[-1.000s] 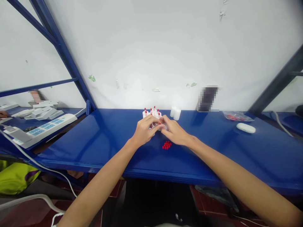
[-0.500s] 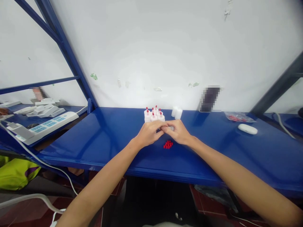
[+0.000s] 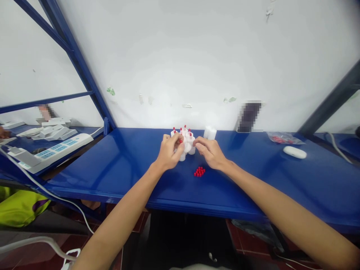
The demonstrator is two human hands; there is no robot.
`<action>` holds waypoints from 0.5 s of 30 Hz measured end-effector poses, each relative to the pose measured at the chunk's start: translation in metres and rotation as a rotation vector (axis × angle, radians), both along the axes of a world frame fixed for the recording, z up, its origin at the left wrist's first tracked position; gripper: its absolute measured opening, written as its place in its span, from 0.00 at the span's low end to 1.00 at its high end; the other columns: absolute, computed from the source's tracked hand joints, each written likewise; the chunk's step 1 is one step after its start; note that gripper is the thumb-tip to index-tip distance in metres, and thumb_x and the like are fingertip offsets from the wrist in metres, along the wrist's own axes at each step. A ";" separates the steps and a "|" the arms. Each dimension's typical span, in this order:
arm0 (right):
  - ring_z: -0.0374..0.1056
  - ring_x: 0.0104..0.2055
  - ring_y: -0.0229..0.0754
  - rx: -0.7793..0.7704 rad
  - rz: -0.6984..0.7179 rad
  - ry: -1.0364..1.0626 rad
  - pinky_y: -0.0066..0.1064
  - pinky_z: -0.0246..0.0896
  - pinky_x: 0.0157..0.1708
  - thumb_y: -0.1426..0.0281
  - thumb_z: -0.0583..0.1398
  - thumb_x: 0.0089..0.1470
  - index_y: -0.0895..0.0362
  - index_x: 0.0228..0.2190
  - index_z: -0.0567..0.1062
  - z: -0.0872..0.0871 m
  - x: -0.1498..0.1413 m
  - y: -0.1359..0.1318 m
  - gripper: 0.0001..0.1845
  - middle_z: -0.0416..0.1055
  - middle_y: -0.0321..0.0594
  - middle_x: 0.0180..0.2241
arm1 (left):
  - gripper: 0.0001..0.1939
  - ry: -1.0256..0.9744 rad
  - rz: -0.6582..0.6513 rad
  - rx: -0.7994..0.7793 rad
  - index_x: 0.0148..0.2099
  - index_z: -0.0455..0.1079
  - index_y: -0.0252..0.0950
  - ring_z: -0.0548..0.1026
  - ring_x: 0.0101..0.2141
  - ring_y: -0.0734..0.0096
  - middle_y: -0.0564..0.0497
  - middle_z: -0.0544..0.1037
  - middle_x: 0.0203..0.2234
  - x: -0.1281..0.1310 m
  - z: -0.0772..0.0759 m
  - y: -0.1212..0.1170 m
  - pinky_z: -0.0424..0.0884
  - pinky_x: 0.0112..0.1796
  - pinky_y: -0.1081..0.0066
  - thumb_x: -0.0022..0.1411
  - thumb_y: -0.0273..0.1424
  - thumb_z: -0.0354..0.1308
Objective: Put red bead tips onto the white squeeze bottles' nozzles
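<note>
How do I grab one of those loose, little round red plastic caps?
Probably pinch the leftmost loose, little round red plastic cap by its sides, from above and left: it's tiny, its left side is exposed, and neighbouring caps crowd its right.

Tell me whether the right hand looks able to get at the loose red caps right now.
Probably yes: the right hand is close by, and the red caps lie uncovered on the blue table, with nothing visible between. Whether its fingertips hold anything is unclear.

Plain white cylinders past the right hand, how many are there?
2: the left white cylinder and the right white cylinder, slightly nearer. More may be hidden.
</note>
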State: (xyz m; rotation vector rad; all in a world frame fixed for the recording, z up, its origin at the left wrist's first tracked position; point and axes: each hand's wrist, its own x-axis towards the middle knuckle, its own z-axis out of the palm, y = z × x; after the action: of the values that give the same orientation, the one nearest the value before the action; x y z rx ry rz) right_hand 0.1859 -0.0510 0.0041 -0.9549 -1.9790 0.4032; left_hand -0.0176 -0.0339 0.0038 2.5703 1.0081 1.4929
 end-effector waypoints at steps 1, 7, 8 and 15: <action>0.60 0.23 0.36 0.000 -0.045 -0.005 0.30 0.52 0.28 0.58 0.51 0.63 0.57 0.32 0.72 -0.001 0.001 0.002 0.18 0.64 0.32 0.20 | 0.04 0.066 0.022 -0.024 0.34 0.64 0.36 0.65 0.24 0.73 0.56 0.71 0.22 -0.004 0.003 0.002 0.63 0.39 0.64 0.62 0.31 0.51; 0.61 0.21 0.36 -0.047 -0.185 0.013 0.30 0.51 0.28 0.62 0.54 0.59 0.57 0.28 0.72 -0.004 0.000 0.007 0.14 0.64 0.31 0.18 | 0.03 0.273 0.082 -0.169 0.35 0.66 0.36 0.67 0.23 0.73 0.57 0.70 0.20 -0.015 0.010 0.009 0.62 0.34 0.69 0.57 0.29 0.53; 0.60 0.21 0.37 -0.053 -0.196 0.025 0.30 0.51 0.27 0.62 0.54 0.58 0.57 0.27 0.72 -0.003 0.000 0.007 0.14 0.64 0.31 0.17 | 0.04 0.305 0.078 -0.188 0.36 0.66 0.37 0.67 0.23 0.73 0.57 0.71 0.20 -0.014 0.009 0.009 0.62 0.33 0.70 0.58 0.30 0.53; 0.59 0.22 0.38 -0.075 -0.227 0.082 0.31 0.50 0.27 0.69 0.51 0.52 0.56 0.18 0.67 0.002 0.003 0.007 0.14 0.61 0.34 0.17 | 0.08 0.356 0.173 -0.139 0.40 0.69 0.38 0.70 0.24 0.71 0.56 0.72 0.21 -0.013 0.008 0.007 0.59 0.28 0.72 0.59 0.35 0.56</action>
State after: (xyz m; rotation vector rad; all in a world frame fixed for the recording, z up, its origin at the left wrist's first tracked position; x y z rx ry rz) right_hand 0.1885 -0.0444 0.0065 -1.1772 -1.7691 0.3841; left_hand -0.0308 -0.0268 0.0115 2.7638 1.3456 0.9619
